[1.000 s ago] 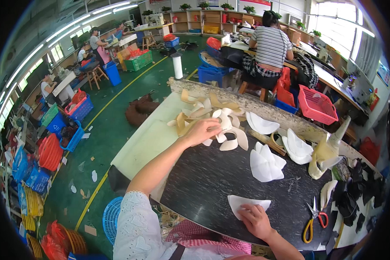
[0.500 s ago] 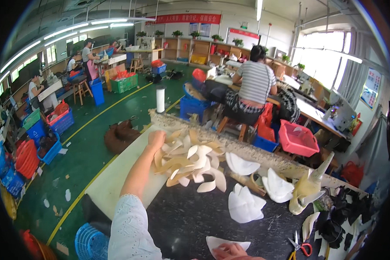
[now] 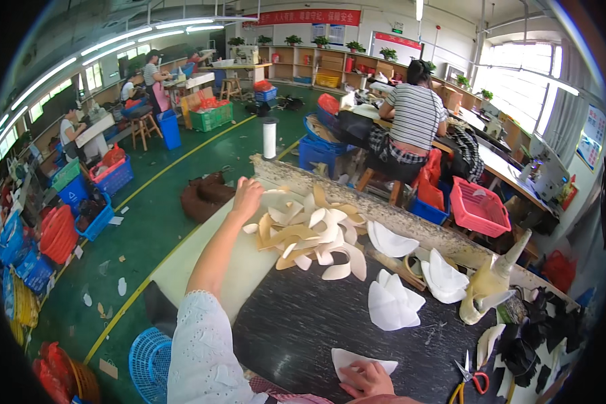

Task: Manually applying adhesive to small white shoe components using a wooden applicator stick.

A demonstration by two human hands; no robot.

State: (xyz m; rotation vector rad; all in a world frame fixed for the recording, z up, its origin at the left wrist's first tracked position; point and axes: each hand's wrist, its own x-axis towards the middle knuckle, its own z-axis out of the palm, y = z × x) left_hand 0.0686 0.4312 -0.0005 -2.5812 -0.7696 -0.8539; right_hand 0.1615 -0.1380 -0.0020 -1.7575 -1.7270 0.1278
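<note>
My left arm, in a white eyelet sleeve, reaches forward over the pale board [image 3: 212, 266]. My left hand [image 3: 248, 196] is raised with bent, closed fingers, left of a heap of curved cream and tan strips [image 3: 316, 232]; what it holds, if anything, is hidden. At the near edge my right hand [image 3: 369, 380] holds a white curved piece [image 3: 347, 359] against the dark tabletop [image 3: 289, 323], fingers lying over it. Stacked white pieces [image 3: 394, 303] lie beyond, with more white pieces [image 3: 444, 276] and a white cupped piece [image 3: 390, 239] farther off.
Scissors [image 3: 466, 380] with red and yellow handles lie at the near right, by black scraps [image 3: 522, 353]. A yellowish horned container [image 3: 481, 289] stands behind them. A white spool [image 3: 269, 140] rises past the far corner. A blue basket [image 3: 149, 363] is at left; a person [image 3: 414, 114] sits ahead.
The view has shifted, so the scene sits farther right. My left hand has moved up and left, away from the heap of strips. My right hand stays on the white piece.
</note>
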